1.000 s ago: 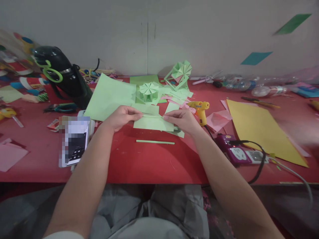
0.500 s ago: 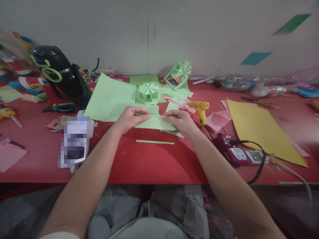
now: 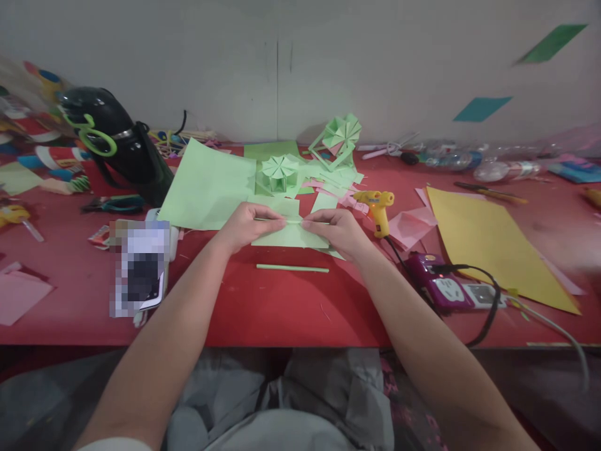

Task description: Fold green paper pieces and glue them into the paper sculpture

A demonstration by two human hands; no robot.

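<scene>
Between thumb and fingers of my left hand and my right hand, both closed, is the far edge of a light green paper piece. That edge looks narrowly rolled or folded; the fingers hide part of it. Nearer to me, apart from both hands, a thin green paper stick lies on the red table. Just beyond my hands stands a pleated green paper model with a round, fan-like top. A similar green paper model leans farther back on the right.
A large green sheet lies left of the models. To the right are a yellow glue gun, a purple power socket and a yellow sheet. A phone and a black flask stand on the left.
Both hands have shifted slightly toward me with the green paper, and their fingertips sit a little closer together. The green paper stick has stayed in place.
</scene>
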